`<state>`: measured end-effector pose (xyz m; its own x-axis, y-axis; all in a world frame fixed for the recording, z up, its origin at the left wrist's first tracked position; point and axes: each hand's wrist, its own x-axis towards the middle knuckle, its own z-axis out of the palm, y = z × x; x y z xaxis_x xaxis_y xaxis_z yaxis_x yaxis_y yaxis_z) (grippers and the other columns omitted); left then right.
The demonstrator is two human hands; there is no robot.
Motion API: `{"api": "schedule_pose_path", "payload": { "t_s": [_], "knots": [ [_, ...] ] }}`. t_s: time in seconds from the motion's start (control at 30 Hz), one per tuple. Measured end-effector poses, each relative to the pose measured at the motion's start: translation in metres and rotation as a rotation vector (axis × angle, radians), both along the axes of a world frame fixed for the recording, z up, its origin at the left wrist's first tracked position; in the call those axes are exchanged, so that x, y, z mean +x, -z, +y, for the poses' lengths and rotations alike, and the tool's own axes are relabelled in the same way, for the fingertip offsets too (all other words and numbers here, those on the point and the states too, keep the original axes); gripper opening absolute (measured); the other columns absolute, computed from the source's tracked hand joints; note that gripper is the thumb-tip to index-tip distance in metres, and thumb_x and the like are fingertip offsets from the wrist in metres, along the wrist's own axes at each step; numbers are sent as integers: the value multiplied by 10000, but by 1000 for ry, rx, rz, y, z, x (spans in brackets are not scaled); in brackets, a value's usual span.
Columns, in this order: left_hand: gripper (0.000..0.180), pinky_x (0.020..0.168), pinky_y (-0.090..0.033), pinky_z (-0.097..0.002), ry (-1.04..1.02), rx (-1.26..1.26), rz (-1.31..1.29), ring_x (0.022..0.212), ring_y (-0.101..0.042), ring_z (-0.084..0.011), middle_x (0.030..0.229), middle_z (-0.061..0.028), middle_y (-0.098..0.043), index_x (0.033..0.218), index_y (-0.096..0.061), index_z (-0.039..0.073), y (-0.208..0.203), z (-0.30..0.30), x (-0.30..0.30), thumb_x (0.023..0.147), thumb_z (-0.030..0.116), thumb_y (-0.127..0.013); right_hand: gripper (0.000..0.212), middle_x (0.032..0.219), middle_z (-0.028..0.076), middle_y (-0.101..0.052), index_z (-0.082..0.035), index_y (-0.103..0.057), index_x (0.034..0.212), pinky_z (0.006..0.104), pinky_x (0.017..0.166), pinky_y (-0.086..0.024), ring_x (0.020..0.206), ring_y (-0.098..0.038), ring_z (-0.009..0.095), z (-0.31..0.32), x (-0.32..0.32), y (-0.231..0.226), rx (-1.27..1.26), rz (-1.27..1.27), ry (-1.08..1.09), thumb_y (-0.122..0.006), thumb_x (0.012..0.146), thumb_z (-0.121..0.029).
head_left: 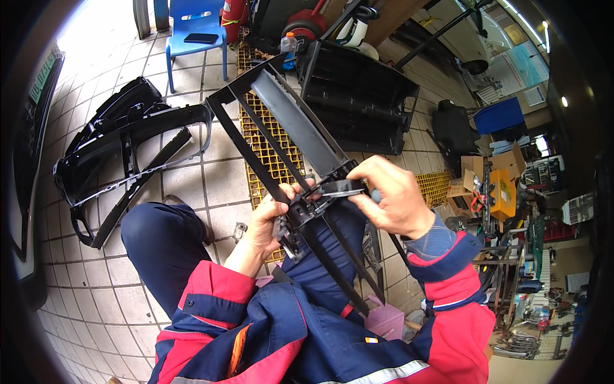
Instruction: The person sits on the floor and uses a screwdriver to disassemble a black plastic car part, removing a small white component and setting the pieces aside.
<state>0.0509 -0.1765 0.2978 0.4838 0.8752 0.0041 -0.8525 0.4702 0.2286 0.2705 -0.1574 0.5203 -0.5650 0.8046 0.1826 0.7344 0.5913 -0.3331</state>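
A long black plastic frame [259,163] with parallel slats, like a car grille part, slants across my lap from upper left to lower right. A wide grey panel [297,125] runs along its far section. My left hand [261,224] is closed around the frame's middle joint, thumb on top. At the same joint, my right hand [398,200] pinches a narrow dark piece [342,188] between thumb and fingers. A bluish-grey end shows beside that thumb; whether the piece is a tool or part of the frame, I cannot tell.
Black bumper-like plastic parts [128,150] lie on the tiled floor at left. A large black panel [358,96] rests beyond the yellow grating [256,115]. A blue chair [195,29] holds a phone. Cluttered shelves with boxes and tools stand at right; a pink box [385,318] is near my leg.
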Motion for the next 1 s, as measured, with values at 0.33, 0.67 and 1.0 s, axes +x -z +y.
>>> {"api": "schedule_pose_path", "payload": {
  "t_s": [0.33,0.67,1.0],
  "knots": [
    [257,1248,-438,-755,-162,-61,-245,1506,-559,-480,1555,-218,-649,1090,-739,46,20,89,-24,865,164,-700,338,1051,53,-705,-14,-725,1155,266,708,-513,798,-621,106,-14,21,-84,89,321,230,-842,852,78],
    [800,1274,-500,-564,-301,-8,-86,1470,-610,-388,1574,-246,-623,1630,-437,-25,75,220,-82,842,-4,-574,348,1041,72,-711,-29,-737,1136,285,702,-520,771,-613,134,24,-25,-30,84,458,172,-867,828,69],
    [948,1266,-505,-620,-157,-147,-83,1436,-612,-443,1552,-249,-617,1694,-362,-47,193,233,-96,760,-33,-524,360,951,46,-652,-22,-739,1155,282,708,-501,751,-593,127,120,-62,129,-12,471,365,-878,839,83]
  ]
}}
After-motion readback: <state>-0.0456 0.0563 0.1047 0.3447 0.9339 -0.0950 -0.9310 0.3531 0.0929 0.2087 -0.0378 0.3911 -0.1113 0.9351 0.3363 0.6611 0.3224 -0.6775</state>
